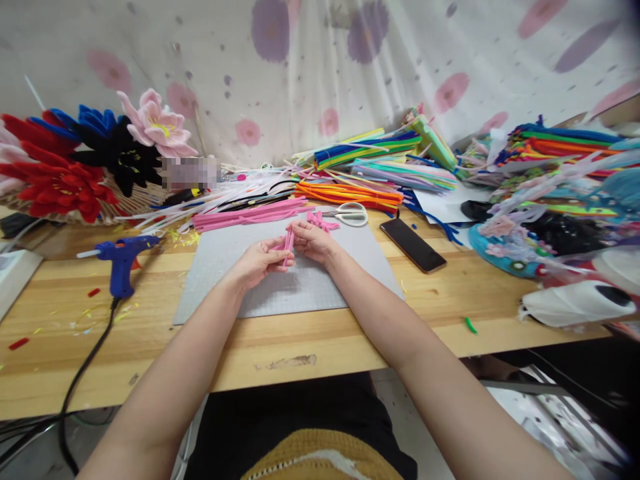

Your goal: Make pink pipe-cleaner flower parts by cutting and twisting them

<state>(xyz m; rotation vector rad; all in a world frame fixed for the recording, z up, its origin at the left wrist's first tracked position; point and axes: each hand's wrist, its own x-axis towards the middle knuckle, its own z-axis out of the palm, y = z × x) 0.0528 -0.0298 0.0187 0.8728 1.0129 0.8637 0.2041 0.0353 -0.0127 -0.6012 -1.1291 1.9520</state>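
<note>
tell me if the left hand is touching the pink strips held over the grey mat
Touching. The head view shows it: the left hand has its thumb and fingers on the pink strips, with no gap between.

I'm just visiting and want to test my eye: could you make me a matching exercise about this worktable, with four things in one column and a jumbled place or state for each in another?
Things
1. Left hand
2. Glue gun
3. Scissors
4. Phone

Places and states
A. Right of the gray mat, screen dark
B. Near the mat's far edge, with whitish handles
C. Holding pink strips
D. Blue, left of the mat

Right pairs: 1-C, 2-D, 3-B, 4-A
</note>
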